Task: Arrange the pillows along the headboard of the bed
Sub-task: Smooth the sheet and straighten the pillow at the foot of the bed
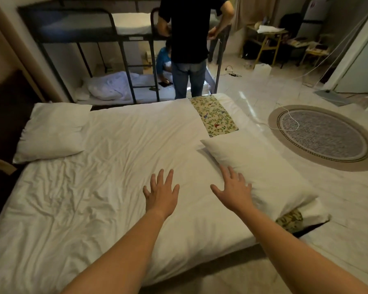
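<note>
Two hands, both spread flat, holding nothing. Left hand [160, 193] hovers over bare sheet near the bed's near edge; right hand [234, 190] has fingertips on the near pillow [261, 172]. Two pillows: that one at the bed's [106, 166] right edge by the near corner, lying partly over a floral runner [216, 117]; far pillow [51, 132] at the far left corner by the dark headboard [6, 115]. White wrinkled sheet. Round rug [323, 136] on tile floor to the right, bunk bed [89, 49] behind, one person [189, 39] standing there, another sitting. Both forearms bare, stretched forward.

Shared bedroom: white-sheeted bed [115, 166], metal bunk bed [89, 49].
</note>
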The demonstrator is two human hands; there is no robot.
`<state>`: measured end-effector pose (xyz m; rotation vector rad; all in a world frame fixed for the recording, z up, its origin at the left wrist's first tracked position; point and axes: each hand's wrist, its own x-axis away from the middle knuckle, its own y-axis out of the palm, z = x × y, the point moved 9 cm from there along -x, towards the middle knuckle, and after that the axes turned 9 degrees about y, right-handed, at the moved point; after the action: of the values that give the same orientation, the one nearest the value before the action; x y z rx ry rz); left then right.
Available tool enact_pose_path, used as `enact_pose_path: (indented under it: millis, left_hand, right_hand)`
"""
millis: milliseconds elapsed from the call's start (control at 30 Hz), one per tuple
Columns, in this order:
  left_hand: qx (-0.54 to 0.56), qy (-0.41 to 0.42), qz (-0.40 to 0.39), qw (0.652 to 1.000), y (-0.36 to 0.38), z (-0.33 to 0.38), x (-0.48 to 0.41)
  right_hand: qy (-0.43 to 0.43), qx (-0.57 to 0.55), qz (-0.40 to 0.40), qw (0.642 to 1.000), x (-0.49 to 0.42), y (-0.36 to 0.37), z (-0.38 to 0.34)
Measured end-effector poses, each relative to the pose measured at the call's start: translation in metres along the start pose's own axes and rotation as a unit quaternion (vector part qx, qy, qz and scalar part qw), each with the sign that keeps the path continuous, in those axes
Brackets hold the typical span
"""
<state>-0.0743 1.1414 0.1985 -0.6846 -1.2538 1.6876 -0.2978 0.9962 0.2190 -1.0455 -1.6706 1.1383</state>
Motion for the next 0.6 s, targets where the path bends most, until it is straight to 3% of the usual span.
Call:
enact_pose_path:
  millis: [267, 600]
  left_hand:
    - [0.021, -0.014, -0.003, 1.0, 0.036, 0.104, -0.025]
    - [0.031, -0.001, -0.027, 0.999, 0.065, 0.164, -0.11]
  right_hand:
    - [-0.011, 0.003, -0.029, 1.0, -0.043, -0.028, 0.092]
    - [0.018, -0.011, -0.038, 0.999, -0.12, -0.043, 0.149]
